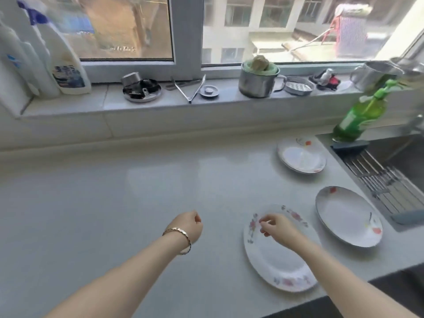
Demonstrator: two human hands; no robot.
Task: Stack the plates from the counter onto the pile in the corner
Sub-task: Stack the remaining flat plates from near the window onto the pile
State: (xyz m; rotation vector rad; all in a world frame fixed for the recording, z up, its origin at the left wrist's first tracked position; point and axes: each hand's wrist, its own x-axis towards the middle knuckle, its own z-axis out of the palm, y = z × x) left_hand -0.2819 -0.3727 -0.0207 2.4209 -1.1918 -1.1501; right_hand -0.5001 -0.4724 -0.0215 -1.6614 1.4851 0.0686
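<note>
Left hand (187, 226): hovered over bare pale grey counter (114, 203), near centre; fingers curled in under the palm, held nothing; metal bracelet (181, 239) on the wrist.
Right hand (276, 228): sat above the far-left part of the oval white plate with pink flower rim (277, 262); fingers loosely bent, gripped nothing; contact with the plate could not be told.
Oval plate: lay flat on the counter, near right, close to the near edge.
Round white plate with red flower (348, 216): lay flat just right of the oval plate, apart from it, beside the steel sink rack (385, 184).
Pile of round white flowered plates (301, 157): stood far right on the counter, at the sink's far-left corner, well apart from both loose plates.
Green pump bottle (360, 115): stood just right of the pile, at the sink's far edge.
Steel mug with green sponge (259, 81): stood on the white window sill (68, 106), far side.
</note>
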